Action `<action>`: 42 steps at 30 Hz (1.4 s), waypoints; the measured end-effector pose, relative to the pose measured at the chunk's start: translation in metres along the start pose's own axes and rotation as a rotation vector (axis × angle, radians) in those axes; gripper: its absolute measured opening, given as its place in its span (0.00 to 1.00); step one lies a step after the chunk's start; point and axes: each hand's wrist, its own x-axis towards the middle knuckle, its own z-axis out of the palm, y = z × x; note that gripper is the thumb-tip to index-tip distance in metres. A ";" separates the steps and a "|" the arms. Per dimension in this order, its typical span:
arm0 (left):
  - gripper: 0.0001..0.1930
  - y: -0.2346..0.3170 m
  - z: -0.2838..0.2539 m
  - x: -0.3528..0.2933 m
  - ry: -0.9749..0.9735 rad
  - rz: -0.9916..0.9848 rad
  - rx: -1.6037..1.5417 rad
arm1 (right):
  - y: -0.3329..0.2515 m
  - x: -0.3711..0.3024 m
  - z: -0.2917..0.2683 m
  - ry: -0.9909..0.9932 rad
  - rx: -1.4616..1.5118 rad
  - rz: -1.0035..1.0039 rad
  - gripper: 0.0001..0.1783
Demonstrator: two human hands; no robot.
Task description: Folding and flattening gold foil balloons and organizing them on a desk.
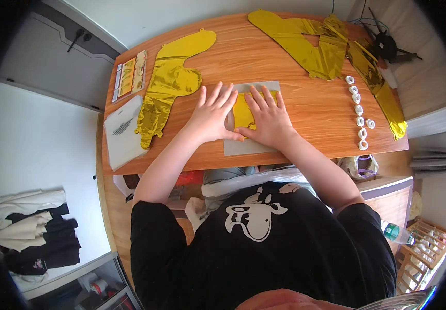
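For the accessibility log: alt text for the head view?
Both hands, left and right, press flat on a grey sheet over gold foil on a wooden table. More gold foil balloons and white rings lie around.

Gold foil balloons (pixel 171 88), grey sheet (pixel 243 147), orange-brown wood-grain table (pixel 316 108), white rings (pixel 358 110), black shirt (pixel 264 258)

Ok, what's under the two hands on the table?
Both the left hand and right hand press flat on a gold foil piece lying on a grey sheet. The palms cover most of the foil.
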 end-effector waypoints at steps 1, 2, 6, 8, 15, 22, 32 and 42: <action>0.65 0.000 0.003 -0.004 0.037 0.053 0.017 | -0.001 0.000 -0.001 -0.008 -0.009 0.000 0.58; 0.61 0.001 0.003 -0.007 0.073 0.110 0.034 | 0.000 0.000 -0.001 -0.015 -0.020 0.003 0.58; 0.46 -0.001 0.004 -0.030 0.073 0.216 -0.022 | 0.000 0.000 0.001 0.009 -0.007 0.000 0.58; 0.42 -0.004 0.003 -0.035 0.082 0.218 -0.028 | 0.000 -0.001 0.001 -0.006 -0.024 0.008 0.58; 0.33 -0.021 0.000 -0.030 0.195 0.420 0.016 | -0.002 0.000 0.000 -0.018 -0.032 0.014 0.59; 0.22 -0.001 -0.027 -0.003 0.034 0.012 -0.275 | 0.002 -0.002 0.000 -0.011 -0.018 0.012 0.61; 0.41 0.054 0.036 0.049 0.407 -0.069 -0.563 | -0.003 -0.002 -0.013 -0.050 0.056 0.003 0.65; 0.51 0.063 0.035 0.051 0.245 -0.120 -0.292 | 0.091 -0.003 0.008 0.324 1.463 0.139 0.37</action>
